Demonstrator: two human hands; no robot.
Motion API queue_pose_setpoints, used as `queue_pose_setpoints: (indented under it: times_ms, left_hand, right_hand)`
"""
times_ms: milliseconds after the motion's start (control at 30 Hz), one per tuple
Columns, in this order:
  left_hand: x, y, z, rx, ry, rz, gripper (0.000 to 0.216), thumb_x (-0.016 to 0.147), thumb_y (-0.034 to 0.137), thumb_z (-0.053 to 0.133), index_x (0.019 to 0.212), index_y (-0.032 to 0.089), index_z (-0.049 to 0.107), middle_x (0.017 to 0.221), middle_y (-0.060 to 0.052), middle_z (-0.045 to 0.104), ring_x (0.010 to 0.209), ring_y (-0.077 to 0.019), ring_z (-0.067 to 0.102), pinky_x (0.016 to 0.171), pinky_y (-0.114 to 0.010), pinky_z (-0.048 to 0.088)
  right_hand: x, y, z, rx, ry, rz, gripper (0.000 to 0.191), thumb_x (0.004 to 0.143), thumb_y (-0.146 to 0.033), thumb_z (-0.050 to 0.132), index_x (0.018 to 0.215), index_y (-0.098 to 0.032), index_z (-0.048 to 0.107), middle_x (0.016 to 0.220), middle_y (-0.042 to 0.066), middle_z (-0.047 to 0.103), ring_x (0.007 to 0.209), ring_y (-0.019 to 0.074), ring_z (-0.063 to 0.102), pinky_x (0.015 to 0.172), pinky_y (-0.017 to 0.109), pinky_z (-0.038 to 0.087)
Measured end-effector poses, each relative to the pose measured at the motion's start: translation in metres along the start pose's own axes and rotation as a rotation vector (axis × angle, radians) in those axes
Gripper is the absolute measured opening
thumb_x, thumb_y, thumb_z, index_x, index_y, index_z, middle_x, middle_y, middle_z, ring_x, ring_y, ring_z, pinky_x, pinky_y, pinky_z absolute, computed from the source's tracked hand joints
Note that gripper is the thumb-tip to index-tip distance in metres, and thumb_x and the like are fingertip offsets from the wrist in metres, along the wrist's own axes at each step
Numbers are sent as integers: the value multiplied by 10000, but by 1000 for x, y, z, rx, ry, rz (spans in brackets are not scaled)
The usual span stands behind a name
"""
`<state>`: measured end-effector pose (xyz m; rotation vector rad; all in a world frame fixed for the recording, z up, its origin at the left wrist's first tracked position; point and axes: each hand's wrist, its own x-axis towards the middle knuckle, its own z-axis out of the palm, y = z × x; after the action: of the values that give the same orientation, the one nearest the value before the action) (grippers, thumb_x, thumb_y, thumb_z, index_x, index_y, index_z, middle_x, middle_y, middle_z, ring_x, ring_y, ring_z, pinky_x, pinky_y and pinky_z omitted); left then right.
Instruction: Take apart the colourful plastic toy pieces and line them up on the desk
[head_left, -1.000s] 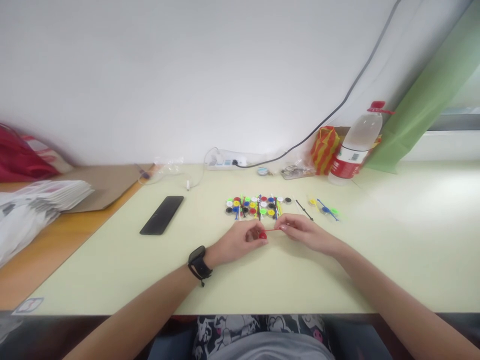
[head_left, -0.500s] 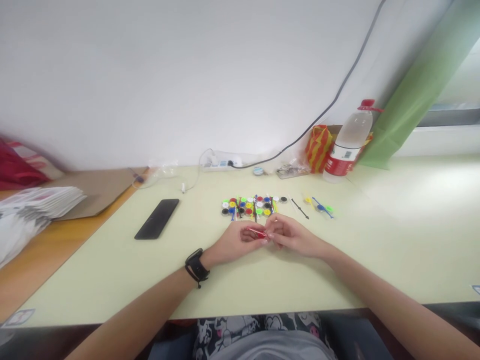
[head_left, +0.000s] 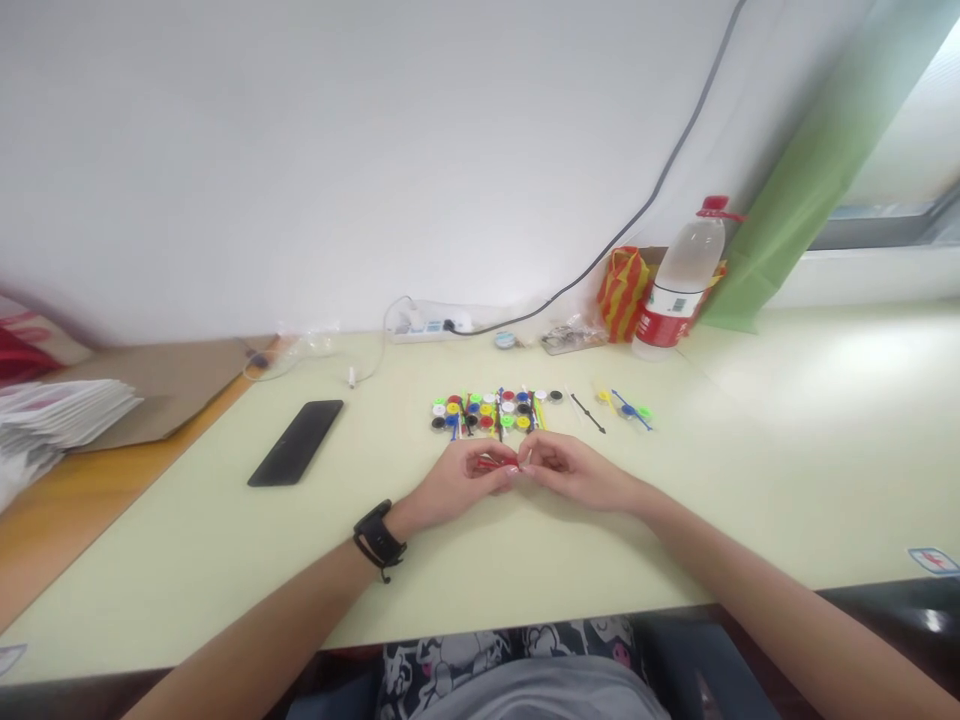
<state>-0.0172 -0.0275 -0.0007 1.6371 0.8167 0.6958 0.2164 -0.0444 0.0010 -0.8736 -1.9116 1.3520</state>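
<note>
My left hand [head_left: 461, 480], with a black watch on its wrist, and my right hand [head_left: 570, 468] meet fingertip to fingertip just above the pale green table [head_left: 675, 500]. Both pinch a small red piece [head_left: 496, 463] with a thin red strip on it; most of it is hidden by the fingers. Just beyond the hands lies a cluster of several small coloured round pieces and thin strips [head_left: 491, 411]. To its right lie a black strip [head_left: 587, 412] and a few yellow, blue and green pieces [head_left: 626, 409].
A black phone [head_left: 296, 456] lies left of the hands. At the back are a white power strip [head_left: 431, 325], a striped bag [head_left: 622, 281] and a red-capped water bottle [head_left: 675, 285]. Stacked white packets [head_left: 52, 415] and cardboard [head_left: 172, 385] sit far left.
My right hand has come in from the right until its fingertips meet the left hand's, and the red strip stretched between them has closed up. The view has shifted a little to the right.
</note>
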Motion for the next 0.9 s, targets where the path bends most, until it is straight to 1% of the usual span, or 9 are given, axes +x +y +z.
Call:
queue_pose_setpoints:
  times_ms: [67, 233, 433, 600, 733, 900]
  left_hand:
    - [0, 1, -1, 20, -8, 19, 313, 886, 426, 748, 1046, 157, 755, 967, -83, 746, 804, -173, 696, 773, -319, 598]
    - [-3, 4, -3, 88, -5, 86, 325, 874, 403, 770, 1080, 152, 758, 1003, -104, 768, 898, -198, 705, 863, -341, 587]
    - [-4, 5, -2, 108, -2, 111, 291, 863, 379, 778, 1034, 145, 760, 968, -101, 773, 867, -195, 714, 849, -338, 598]
    - [-6, 9, -4, 112, -18, 115, 246, 856, 345, 788, 992, 141, 766, 946, -98, 778, 846, -185, 718, 831, -312, 590]
    - [-7, 11, -6, 115, -51, 119, 240, 864, 340, 785, 981, 131, 768, 921, -100, 776, 827, -184, 719, 830, -322, 591]
    - [-9, 10, -3, 78, -15, 146, 242, 870, 332, 786, 1002, 132, 748, 971, -97, 759, 891, -192, 713, 880, -334, 589]
  right_hand:
    - [0, 1, -1, 6, -1, 3, 265, 984, -475, 615, 1052, -219, 605, 719, -39, 501, 651, 140, 450, 609, 269, 366]
    - [0, -1, -3, 68, 39, 3, 274, 969, -479, 643, 1038, -214, 623, 828, -3, 567, 741, 152, 515, 683, 283, 417]
    - [0, -6, -3, 109, 6, 22, 320, 945, -520, 668, 1035, -214, 646, 930, 32, 641, 820, 171, 579, 754, 305, 466]
    - [-1, -9, -4, 121, -18, 37, 321, 934, -524, 684, 1022, -217, 647, 886, 13, 613, 785, 160, 552, 718, 289, 443]
    - [-1, -12, -4, 147, -38, 35, 307, 935, -500, 695, 1027, -212, 643, 833, -7, 568, 744, 146, 513, 686, 276, 412]
    - [-2, -12, -5, 186, -6, 33, 287, 941, -479, 695, 1004, -205, 636, 907, 19, 610, 809, 159, 553, 738, 289, 432]
